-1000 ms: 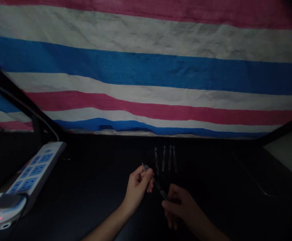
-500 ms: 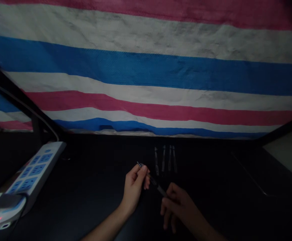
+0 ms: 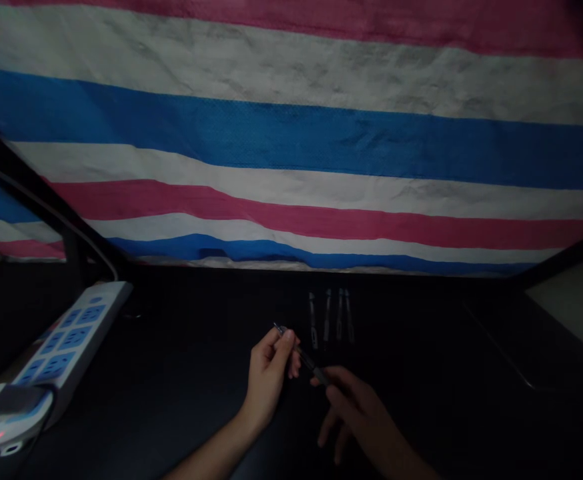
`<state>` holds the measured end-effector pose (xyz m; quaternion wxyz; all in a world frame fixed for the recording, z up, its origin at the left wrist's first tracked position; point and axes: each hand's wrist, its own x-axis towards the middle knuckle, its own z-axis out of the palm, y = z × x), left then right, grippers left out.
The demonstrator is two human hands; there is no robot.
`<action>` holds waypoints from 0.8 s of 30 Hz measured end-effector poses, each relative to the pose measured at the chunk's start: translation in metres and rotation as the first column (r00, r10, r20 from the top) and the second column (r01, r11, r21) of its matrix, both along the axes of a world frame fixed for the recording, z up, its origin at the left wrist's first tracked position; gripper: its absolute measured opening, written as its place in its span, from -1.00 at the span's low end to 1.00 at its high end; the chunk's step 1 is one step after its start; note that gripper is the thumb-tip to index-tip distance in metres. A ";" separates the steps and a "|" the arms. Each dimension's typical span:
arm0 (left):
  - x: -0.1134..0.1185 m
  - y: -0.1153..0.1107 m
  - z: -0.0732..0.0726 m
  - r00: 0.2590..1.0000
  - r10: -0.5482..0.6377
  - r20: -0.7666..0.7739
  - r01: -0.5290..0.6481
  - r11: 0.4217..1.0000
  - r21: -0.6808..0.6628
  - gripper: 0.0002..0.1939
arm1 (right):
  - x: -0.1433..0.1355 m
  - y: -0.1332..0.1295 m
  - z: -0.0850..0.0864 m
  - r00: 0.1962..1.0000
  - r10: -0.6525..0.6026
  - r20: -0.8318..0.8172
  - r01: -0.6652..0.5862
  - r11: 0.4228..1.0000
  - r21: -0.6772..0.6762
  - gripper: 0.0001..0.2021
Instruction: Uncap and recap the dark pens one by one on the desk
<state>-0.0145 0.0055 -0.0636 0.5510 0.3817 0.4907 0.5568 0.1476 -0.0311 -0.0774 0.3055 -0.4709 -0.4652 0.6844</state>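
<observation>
My left hand [image 3: 267,373] pinches one end of a dark pen [image 3: 310,363], and the pen's slim tip pokes out past the thumb. At the pen's other, thicker end is my right hand [image 3: 354,407], with thumb and index finger closed around it and the lower fingers spread. The pen slants down from left to right between the hands. Beyond them several pens lie side by side on the dark table, among them a leftmost pen [image 3: 313,321] and a rightmost pen [image 3: 349,317]. Fine detail is lost in the dim light.
A white power strip [image 3: 84,340] with blue sockets lies at the left, a plugged-in white adapter [image 3: 9,427] with a red light at its near end. Behind the black table [image 3: 196,320] hangs a striped sheet [image 3: 291,143]. A thin dark flat object [image 3: 531,347] is at the right.
My right hand's index finger has moved left and forward along the pen, and its lower fingers have shifted slightly. My left hand has barely moved and keeps its hold.
</observation>
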 end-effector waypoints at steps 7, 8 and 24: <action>0.000 -0.001 -0.002 1.000 0.000 0.011 0.000 1.000 -0.002 -0.65 | 0.000 -0.001 0.004 0.987 -0.044 0.152 0.034 0.997 0.070 -0.56; 0.000 -0.001 -0.003 1.000 0.001 0.010 -0.001 1.000 -0.003 -0.65 | 0.001 -0.001 0.006 0.982 -0.036 0.187 0.020 0.996 0.086 -0.57; -0.005 0.002 0.004 0.982 -0.189 -0.004 0.188 0.976 0.108 -0.65 | 0.004 0.003 0.001 0.991 0.009 0.136 -0.016 0.999 0.051 -0.60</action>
